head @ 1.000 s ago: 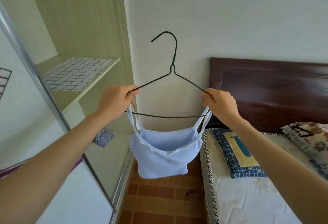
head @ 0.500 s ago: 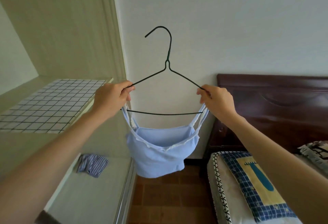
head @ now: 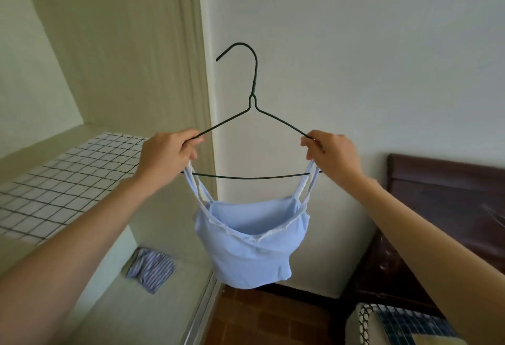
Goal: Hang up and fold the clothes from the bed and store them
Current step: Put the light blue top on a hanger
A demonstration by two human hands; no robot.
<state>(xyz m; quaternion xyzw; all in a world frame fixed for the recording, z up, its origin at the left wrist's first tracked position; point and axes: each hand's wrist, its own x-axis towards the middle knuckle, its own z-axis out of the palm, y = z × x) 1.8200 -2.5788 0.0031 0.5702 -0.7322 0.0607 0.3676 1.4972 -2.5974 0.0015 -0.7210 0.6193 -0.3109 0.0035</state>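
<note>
A dark green wire hanger is held upright in mid-air before a white wall, its hook turned to the left. The left hand is closed on the hanger's left shoulder, the wire pinched between thumb and curled fingers; the right hand is closed likewise on the right shoulder.

A light blue camisole with white frilled trim is suspended from the hanger. Its thin straps are run up to the two ends of the hanger, where they are gathered under each grip; the body is hung below the bottom bar, clear of the floor and of the furniture.

To the left, an open wardrobe in pale wood finish is seen. A shelf lined with a white sheet of dark grid pattern is recorded at hand height. On the wardrobe's lower surface a striped blue-and-white garment is laid folded.

At lower right, a dark wooden headboard and a corner of the bed, covered with blue checked fabric, are shown. A brown tiled floor is visible between wardrobe and bed.
</note>
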